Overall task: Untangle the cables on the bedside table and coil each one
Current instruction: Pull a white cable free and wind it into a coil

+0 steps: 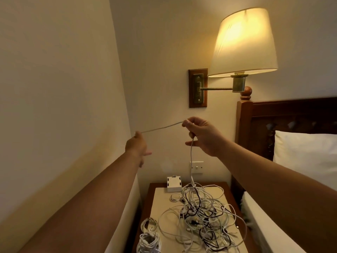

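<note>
A white cable (162,127) is stretched taut between my two raised hands. My left hand (137,145) pinches its end at the left. My right hand (202,136) grips it further along, and from there the cable hangs straight down into a tangle of white and black cables (202,214) on the bedside table (164,199). Two coiled white cables (149,234) lie at the table's front left, apart from the tangle.
A white box (174,183) stands at the back of the table below a wall switch (197,167). A lit wall lamp (242,42) juts out above the right hand. The bed with headboard (284,115) and pillow (306,150) is close on the right; a wall runs along the left.
</note>
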